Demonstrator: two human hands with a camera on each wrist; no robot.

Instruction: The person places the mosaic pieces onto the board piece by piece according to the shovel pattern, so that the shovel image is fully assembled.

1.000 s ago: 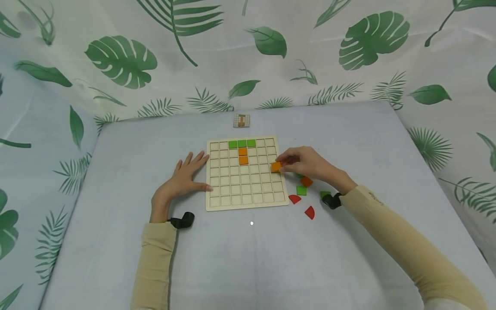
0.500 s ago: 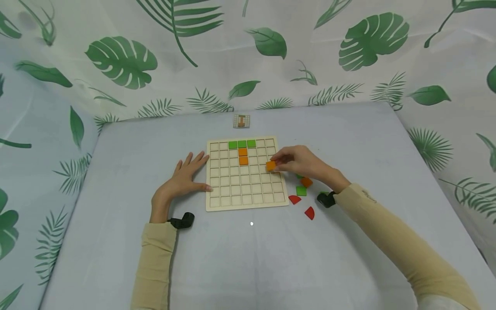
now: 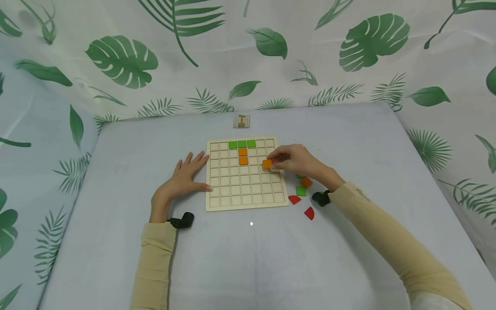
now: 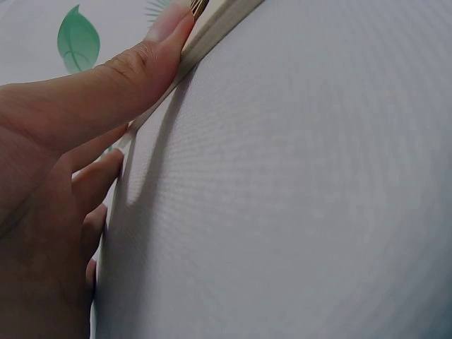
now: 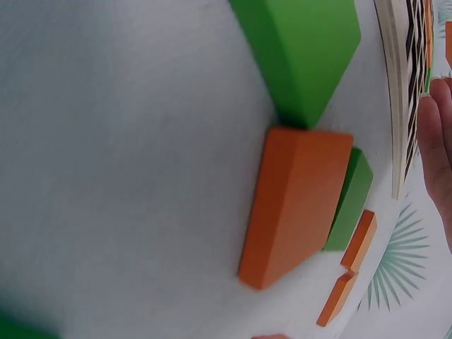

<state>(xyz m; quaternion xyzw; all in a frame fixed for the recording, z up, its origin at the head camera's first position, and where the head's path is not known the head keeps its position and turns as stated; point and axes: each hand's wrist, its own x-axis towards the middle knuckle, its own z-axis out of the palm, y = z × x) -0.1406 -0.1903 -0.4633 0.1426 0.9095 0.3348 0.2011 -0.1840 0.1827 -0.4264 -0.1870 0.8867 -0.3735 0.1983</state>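
My left hand lies at the left edge of a pale wooden grid board, its fingers straight and spread. The left wrist view shows the thumb resting against the board's edge. Over the right part of the board, my right hand pinches an orange square tile between thumb and fingers. Several squares of the grid are filled: a row of green tiles along the top, with two orange tiles in a column below.
Right of the board lie loose pieces: an orange tile, a green tile and two red quarter-circle pieces. More orange and green ones sit partly behind the right hand. A small patterned card lies behind the board.
My right hand has moved left over the board, carrying the orange tile inward from near the right edge. My left hand stays in place.
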